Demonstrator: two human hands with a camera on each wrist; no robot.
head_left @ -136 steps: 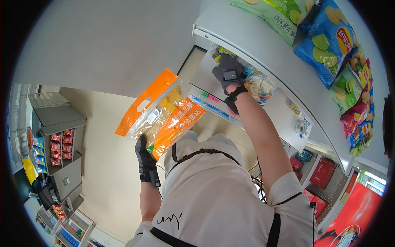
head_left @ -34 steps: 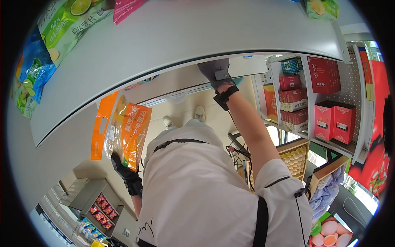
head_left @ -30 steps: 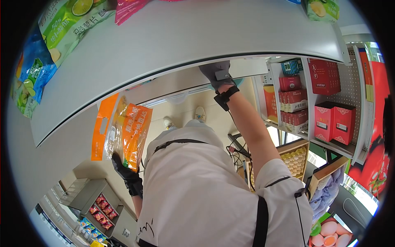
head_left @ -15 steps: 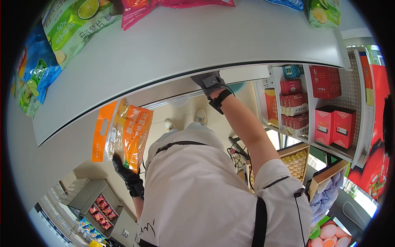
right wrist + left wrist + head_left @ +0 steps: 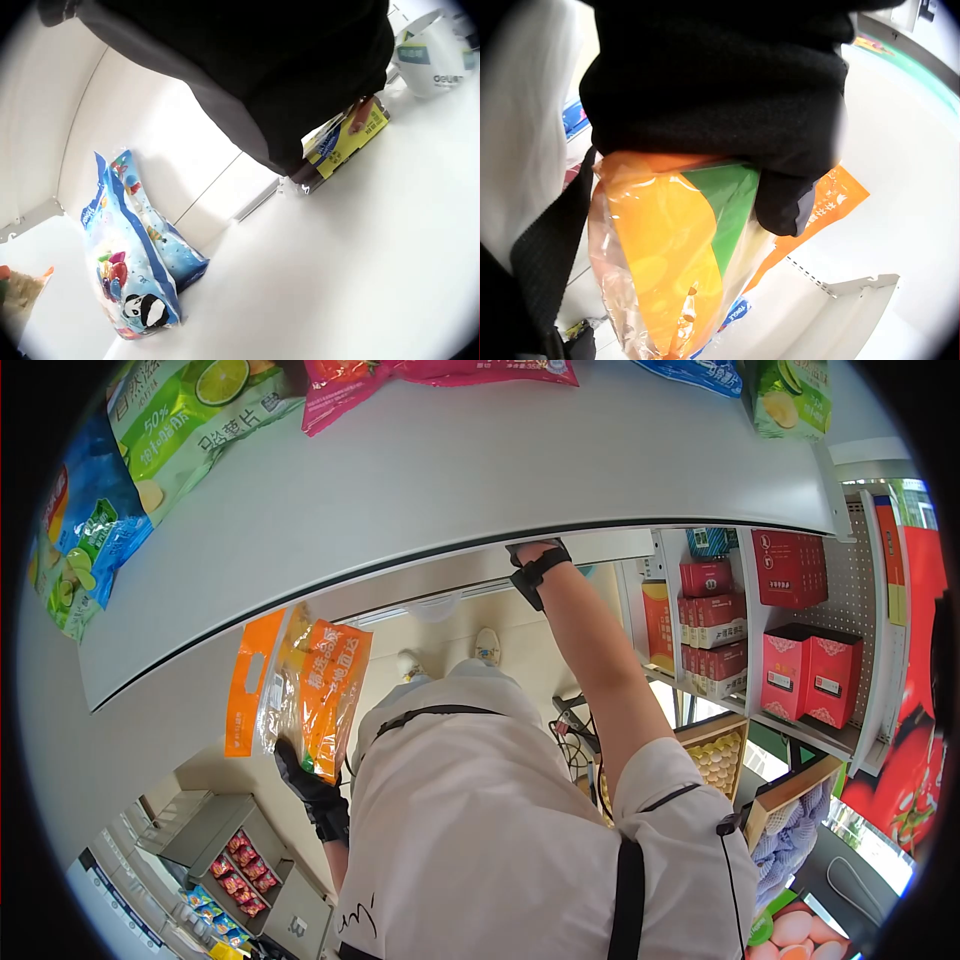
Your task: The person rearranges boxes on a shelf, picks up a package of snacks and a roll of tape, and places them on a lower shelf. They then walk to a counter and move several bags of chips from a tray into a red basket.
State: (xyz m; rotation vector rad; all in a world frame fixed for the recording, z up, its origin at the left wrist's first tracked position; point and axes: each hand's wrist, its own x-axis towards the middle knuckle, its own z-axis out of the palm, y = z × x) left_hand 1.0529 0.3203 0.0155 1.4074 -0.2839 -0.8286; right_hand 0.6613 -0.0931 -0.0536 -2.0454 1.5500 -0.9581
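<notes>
My gloved left hand (image 5: pixel 310 780) grips the lower edge of a clear zip bag with orange panels (image 5: pixel 333 675), at the left in the head view. The bag's orange, yellow and green side (image 5: pixel 671 240) fills the middle of the left wrist view. My right hand (image 5: pixel 535 550) reaches under the front of the upper shelf, mostly hidden there in the head view. In the right wrist view its dark glove (image 5: pixel 262 97) lies over a yellow-and-brown wrapped pack (image 5: pixel 352 139) with a sausage-like picture. The fingers' far side is hidden, so I cannot tell whether they hold the pack.
A blue candy bag with a panda (image 5: pixel 135 259) stands on the lower shelf, and a white deli cup (image 5: pixel 435 64) sits beyond the pack. Chip bags (image 5: pixel 200 430) line the upper shelf (image 5: pixel 480 470), whose front edge spans above both hands. Red boxes (image 5: pixel 812 675) fill shelving at right.
Since the first frame I have shifted along the shelf. In the last half second my right hand has slid deeper under the upper shelf. My left hand keeps its hold on the bag.
</notes>
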